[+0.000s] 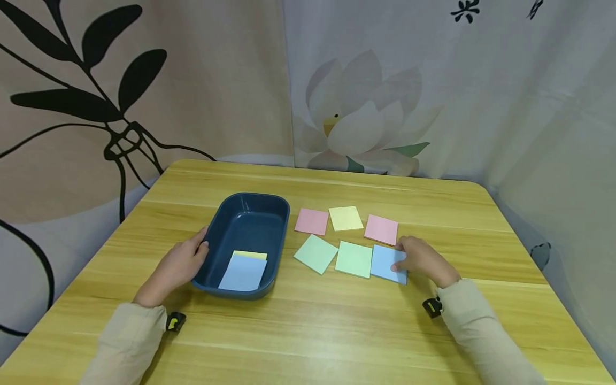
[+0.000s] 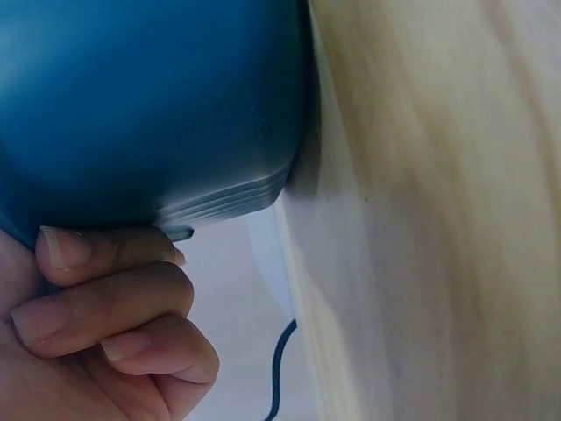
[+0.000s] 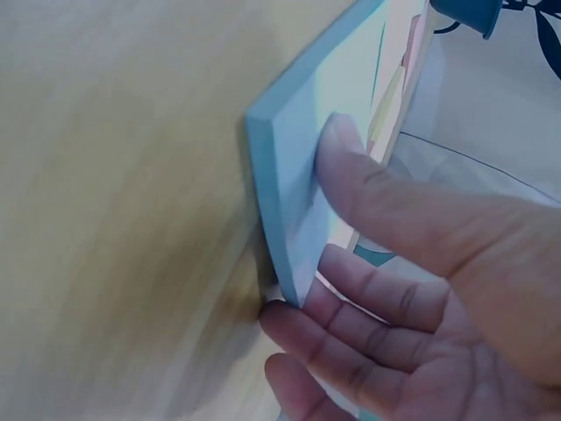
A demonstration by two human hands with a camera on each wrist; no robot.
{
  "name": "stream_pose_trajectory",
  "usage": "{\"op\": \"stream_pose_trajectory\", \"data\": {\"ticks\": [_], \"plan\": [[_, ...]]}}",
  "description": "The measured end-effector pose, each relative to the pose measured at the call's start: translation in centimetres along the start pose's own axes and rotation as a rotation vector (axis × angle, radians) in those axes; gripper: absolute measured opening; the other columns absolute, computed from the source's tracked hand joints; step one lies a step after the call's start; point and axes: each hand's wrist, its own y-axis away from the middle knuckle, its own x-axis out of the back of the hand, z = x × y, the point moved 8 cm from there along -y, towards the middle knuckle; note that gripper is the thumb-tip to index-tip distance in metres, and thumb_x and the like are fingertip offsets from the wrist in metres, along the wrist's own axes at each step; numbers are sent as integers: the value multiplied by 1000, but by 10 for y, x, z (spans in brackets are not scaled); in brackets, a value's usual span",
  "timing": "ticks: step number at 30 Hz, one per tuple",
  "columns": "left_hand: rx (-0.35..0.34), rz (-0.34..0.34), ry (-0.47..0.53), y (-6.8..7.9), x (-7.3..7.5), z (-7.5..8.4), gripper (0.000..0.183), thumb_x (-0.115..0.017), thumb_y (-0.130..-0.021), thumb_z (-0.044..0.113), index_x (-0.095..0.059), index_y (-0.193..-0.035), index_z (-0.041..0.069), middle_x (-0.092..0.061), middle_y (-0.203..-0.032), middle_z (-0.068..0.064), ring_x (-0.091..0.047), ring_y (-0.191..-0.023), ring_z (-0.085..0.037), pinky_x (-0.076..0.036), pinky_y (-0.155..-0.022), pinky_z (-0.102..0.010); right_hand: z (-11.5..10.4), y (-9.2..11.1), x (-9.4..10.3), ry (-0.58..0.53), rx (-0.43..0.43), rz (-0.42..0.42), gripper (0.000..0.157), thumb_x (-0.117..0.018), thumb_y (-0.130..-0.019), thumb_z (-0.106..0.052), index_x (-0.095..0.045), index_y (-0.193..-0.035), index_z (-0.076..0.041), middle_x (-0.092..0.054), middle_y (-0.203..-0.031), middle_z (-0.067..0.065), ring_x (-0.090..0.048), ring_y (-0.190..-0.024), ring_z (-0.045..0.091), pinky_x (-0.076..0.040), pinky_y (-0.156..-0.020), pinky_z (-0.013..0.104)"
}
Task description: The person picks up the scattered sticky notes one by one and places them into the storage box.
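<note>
My left hand (image 1: 177, 263) grips the left rim of a dark blue rectangular bin (image 1: 251, 227), fingers curled against its side in the left wrist view. Inside, at the near end, a light blue sticky-note pad (image 1: 242, 274) overlaps a yellow pad (image 1: 252, 255). On the right, my right hand (image 1: 424, 260) pinches another blue sticky-note pad (image 1: 383, 259) by its right side. The right wrist view shows the thumb (image 3: 346, 167) on the pad's face and fingertips at its edge. That pad's left edge meets a green pad (image 1: 353, 259).
Behind lie a pink pad (image 1: 312, 221), a yellow pad (image 1: 346, 218) and a second pink pad (image 1: 381, 230). Another green pad (image 1: 315, 254) sits turned at an angle near the bin's right side. A printed curtain (image 1: 231, 80) hangs beyond the wooden table (image 1: 298, 342).
</note>
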Motion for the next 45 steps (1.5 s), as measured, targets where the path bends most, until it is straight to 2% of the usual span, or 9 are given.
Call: {"op": "stream_pose_trajectory", "data": {"ticks": [5, 13, 19, 25, 29, 34, 45], "plan": [[2, -3, 5, 0, 0, 0, 53, -30, -105, 23, -23, -151, -4, -37, -51, -2, -35, -43, -16, -32, -43, -31, -1, 0, 2, -1, 6, -24, 42, -80, -77, -15, -57, -102, 10, -62, -99, 19, -52, -82, 25, -47, -76, 41], [7, -3, 11, 0, 0, 0, 53, -30, -105, 24, -23, -151, -3, -37, -51, -2, -36, -43, -16, -33, -44, -31, -1, 0, 2, 22, 14, -56, 48, -81, -76, -19, -58, -106, 10, -61, -108, 25, -58, -95, 33, -48, -82, 47], [11, -3, 7, 0, -2, 1, 53, -30, -105, 24, -22, -151, -3, -37, -51, -1, -35, -42, -16, -32, -43, -31, 5, 1, 3, 9, 7, -41, 46, -81, -76, -19, -59, -104, 10, -62, -105, 24, -58, -91, 30, -48, -79, 45], [21, 1, 4, 0, -1, 0, 53, -30, -105, 23, -23, -151, -3, -38, -50, -2, -35, -42, -16, -33, -43, -31, 5, 3, 6, -34, -26, -18, 35, -78, -78, -13, -58, -100, 7, -61, -93, 16, -52, -80, 23, -46, -70, 36], [21, 5, 3, 1, -1, 0, 53, -31, -105, 23, -23, -151, -3, -38, -50, -2, -36, -42, -16, -33, -43, -30, 2, 6, 8, -44, 3, -3, 25, -73, -81, -10, -58, -94, 5, -59, -86, 12, -50, -76, 20, -43, -65, 32], [20, -1, -1, 1, 0, 1, 53, -32, -105, 22, -23, -151, -4, -38, -50, -1, -35, -41, -15, -33, -43, -30, 5, 8, 10, -74, 29, -6, 11, -65, -88, -8, -62, -91, 3, -61, -85, 10, -53, -75, 18, -44, -64, 30], [20, -4, 4, 1, 1, 2, 53, -32, -104, 20, -23, -150, -4, -38, -50, -2, -36, -42, -16, -33, -43, -31, 6, 12, 17, -145, 84, -75, 12, -63, -91, -10, -65, -95, 1, -65, -89, 10, -59, -79, 17, -48, -68, 33]]}}
